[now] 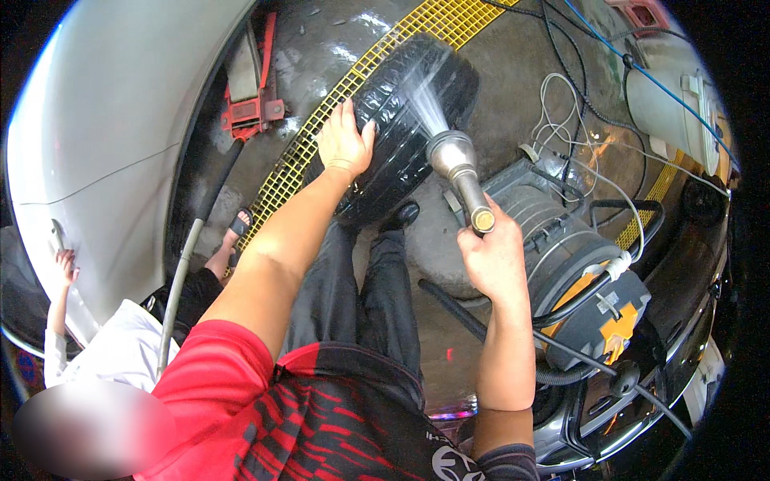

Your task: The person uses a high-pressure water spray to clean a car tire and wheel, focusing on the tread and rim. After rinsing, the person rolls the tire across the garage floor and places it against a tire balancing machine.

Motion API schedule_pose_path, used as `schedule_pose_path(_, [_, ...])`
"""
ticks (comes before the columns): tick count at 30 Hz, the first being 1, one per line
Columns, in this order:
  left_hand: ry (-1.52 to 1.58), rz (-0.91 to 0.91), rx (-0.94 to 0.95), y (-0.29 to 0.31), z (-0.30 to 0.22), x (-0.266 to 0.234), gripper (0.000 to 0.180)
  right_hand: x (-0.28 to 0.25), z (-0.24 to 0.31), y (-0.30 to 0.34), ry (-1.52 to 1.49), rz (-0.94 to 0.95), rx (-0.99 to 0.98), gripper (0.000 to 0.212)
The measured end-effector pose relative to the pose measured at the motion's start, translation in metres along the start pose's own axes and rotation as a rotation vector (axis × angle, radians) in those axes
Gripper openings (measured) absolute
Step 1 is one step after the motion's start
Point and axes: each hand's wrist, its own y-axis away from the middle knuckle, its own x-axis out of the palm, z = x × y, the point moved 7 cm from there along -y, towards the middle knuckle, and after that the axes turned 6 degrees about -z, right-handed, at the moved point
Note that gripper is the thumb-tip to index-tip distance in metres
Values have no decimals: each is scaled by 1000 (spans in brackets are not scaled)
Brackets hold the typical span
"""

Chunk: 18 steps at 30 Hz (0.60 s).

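Observation:
My right hand (493,252) is wrapped round a silver metal spray nozzle (461,170) with a brass-coloured end. From its wide head a white streaky jet (423,103) fans out onto the tread of a black tyre (377,164). The tyre stands in front of my legs, and its surface is wet and shiny. My left hand (345,143) rests on the tyre's left side with fingers stretched out, holding nothing. My right palm hides part of the nozzle's grip.
A red floor jack (253,112) with a long handle stands beside a silver car (112,104). Yellow grating (281,172) crosses the wet floor. At right are a grey-and-yellow vacuum machine (589,305), loose hoses and a dark car (682,321). A person in white (120,345) touches the silver car's door.

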Motion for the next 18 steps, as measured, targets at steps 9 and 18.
schedule_pose_path(9, [38, -44, 61, 24, 38, -19, 65, -11, -7, -6, 21, -59, 98, 56])
schedule_pose_path(18, [110, 1, 44, 47, 91, -22, 65, 5, -55, 48, -61, 86, 167, 54])
